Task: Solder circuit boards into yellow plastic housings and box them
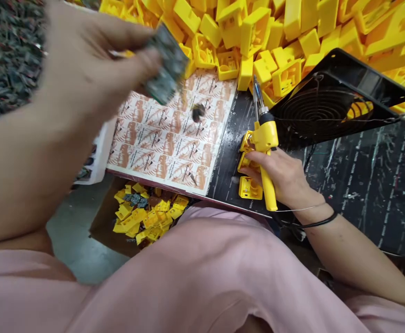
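Raised above the left part of the bench, my left hand point(101, 60) pinches a green circuit board point(168, 62) between thumb and fingers. Motion blurs the board, and a small dark part point(198, 112) shows just below it. A yellow soldering gun point(266, 134) is in my right hand point(287, 175), its metal tip pointing away from me. Solder wire trails from the lower end of its handle. Close to the fingers of that hand, several small yellow plastic housings point(250, 188) stand in a row on the black bench surface point(355, 171).
Yellow housings point(292, 21) are heaped along the back. A black fan point(334, 101) stands at the right. Printed sheets point(161, 143) cover the bench's left part. Below the edge, a carton point(101, 222) holds yellow pieces; many dark boards point(8, 60) lie far left.
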A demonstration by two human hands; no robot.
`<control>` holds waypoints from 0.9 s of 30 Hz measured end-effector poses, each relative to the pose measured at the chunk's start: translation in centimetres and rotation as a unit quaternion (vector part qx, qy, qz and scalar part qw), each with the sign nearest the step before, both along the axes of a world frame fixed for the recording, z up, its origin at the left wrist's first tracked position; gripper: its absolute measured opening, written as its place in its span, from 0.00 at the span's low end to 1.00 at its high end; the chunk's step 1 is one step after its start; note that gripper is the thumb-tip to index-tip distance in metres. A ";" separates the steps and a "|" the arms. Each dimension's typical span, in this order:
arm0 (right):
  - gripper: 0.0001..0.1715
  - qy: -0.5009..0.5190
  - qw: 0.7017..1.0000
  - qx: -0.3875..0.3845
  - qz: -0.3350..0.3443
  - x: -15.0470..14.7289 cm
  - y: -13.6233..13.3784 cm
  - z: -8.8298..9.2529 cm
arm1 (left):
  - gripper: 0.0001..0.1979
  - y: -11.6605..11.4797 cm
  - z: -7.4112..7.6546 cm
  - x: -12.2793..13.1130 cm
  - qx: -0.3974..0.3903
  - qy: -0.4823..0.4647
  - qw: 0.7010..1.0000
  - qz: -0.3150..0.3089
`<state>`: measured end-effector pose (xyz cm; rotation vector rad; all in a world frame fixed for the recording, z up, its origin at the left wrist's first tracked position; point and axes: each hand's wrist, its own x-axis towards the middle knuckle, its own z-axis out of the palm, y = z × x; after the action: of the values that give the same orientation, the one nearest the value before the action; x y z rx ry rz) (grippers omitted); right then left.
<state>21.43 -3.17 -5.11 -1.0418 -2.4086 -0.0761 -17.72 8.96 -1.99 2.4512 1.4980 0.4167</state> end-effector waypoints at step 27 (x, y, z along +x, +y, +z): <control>0.24 0.160 0.985 -0.057 -0.025 0.0 -5.2 1.1 | 0.15 -9.4 -1.6 11.9 0.037 0.111 0.993 -0.028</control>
<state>21.45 -8.35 -3.99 -1.0750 -2.1158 0.1998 -5.84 -0.46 -3.63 2.6664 1.5166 0.1967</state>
